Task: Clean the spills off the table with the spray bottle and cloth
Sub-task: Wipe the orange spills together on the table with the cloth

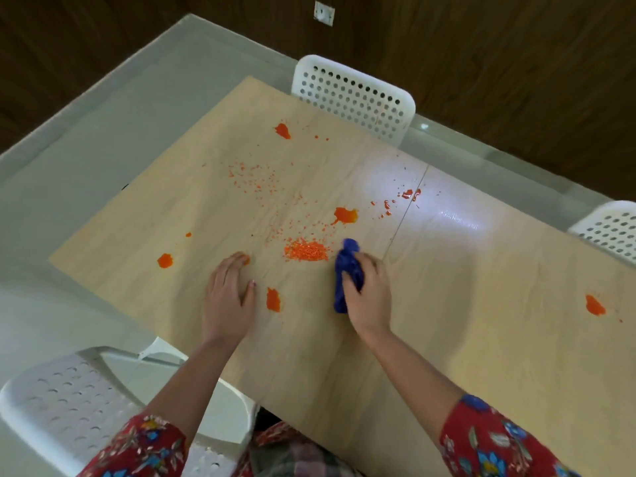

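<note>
Fingers of the right hand clamp the bunched blue cloth; left hand lies flat, fingers straight, at its nine o'clock. Soft, light: best gripped mid-bundle.

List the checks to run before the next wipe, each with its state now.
1. Cloth gripped: ok, the right hand holds the cloth.
2. Cloth on the table: ok, its near end appears to touch the wood.
3. Target close: ok, the grain pile lies just left of the cloth.
4. Left hand braced: ok, it rests flat on the table.
5. Spray bottle within reach: cannot tell, not in view.
6. Blotches wetted: cannot tell.
</note>
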